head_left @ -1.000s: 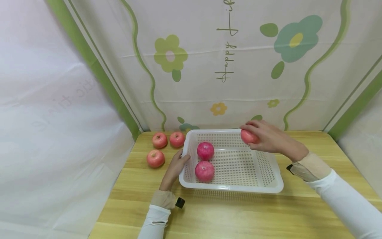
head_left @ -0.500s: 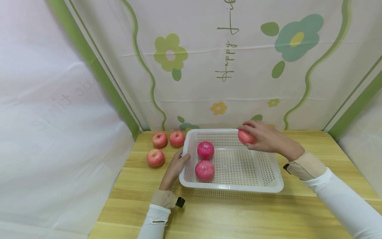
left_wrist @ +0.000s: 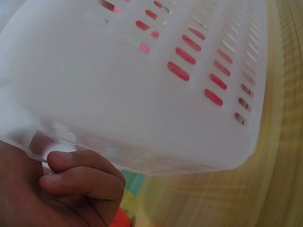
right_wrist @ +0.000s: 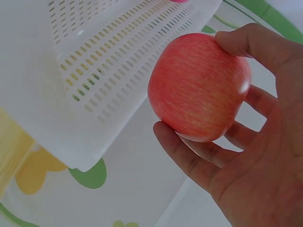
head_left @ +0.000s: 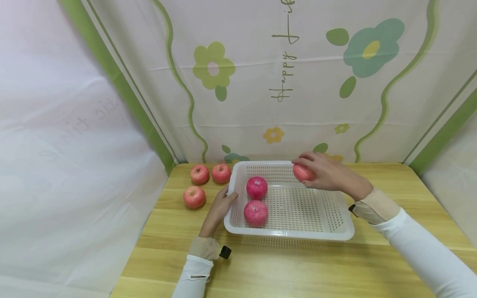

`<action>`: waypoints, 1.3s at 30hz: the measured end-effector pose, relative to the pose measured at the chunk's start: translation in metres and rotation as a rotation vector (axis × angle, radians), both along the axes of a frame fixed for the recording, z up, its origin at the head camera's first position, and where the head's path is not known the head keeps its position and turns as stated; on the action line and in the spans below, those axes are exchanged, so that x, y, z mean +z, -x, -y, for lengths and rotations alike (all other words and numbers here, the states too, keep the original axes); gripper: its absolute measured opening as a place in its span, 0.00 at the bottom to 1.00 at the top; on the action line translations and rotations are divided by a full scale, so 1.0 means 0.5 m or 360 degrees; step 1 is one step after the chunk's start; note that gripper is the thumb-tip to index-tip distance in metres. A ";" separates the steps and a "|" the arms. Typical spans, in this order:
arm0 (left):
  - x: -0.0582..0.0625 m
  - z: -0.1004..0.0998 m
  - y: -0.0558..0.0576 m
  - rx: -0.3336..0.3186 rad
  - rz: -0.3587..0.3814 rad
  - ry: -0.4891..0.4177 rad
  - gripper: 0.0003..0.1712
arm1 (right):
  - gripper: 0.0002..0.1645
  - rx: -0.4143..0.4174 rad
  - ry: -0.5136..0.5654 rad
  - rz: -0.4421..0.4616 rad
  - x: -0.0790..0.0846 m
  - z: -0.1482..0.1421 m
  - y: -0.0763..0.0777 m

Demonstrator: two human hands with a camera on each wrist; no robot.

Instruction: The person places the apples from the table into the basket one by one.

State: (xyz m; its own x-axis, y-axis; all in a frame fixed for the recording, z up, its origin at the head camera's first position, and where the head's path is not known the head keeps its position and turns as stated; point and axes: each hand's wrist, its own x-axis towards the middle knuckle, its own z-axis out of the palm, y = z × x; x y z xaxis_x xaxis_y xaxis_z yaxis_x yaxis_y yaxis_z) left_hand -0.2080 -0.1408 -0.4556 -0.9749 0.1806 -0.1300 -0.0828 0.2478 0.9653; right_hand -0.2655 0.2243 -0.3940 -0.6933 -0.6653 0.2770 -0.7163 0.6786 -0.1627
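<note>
A white plastic basket with slotted walls stands on the wooden table. My left hand grips its left rim, thumb over the edge; curled fingers show under the rim in the left wrist view. Above the basket's back right part, my right hand holds a red apple between thumb and spread fingers. Two apples lie inside at the basket's left end, a darker one behind a pinker one.
Left of the basket, three more apples sit on the table: one at the back left, one beside the basket and one nearer the front. A fabric wall with printed flowers rises behind the table.
My right hand has moved slightly left over the basket with the apple in its grip. The left hand, the basket and the other apples have stayed in place.
</note>
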 end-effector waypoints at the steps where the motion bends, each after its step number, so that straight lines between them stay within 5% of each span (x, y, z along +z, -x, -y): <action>1: 0.000 0.000 0.000 0.0002 -0.0002 0.0003 0.26 | 0.40 0.0004 -0.0005 -0.0002 -0.001 0.002 0.001; 39: -0.008 0.002 0.008 0.0003 0.0016 -0.0027 0.27 | 0.36 0.0052 -0.0040 0.0099 -0.038 0.067 0.035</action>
State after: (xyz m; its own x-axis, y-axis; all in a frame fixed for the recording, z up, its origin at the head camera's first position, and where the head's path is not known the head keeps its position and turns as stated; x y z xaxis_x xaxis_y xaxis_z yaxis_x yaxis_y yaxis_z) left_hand -0.2118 -0.1417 -0.4595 -0.9739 0.1811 -0.1369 -0.0931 0.2313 0.9684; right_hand -0.2831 0.1906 -0.4130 -0.6863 -0.6942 0.2170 -0.7273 0.6592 -0.1912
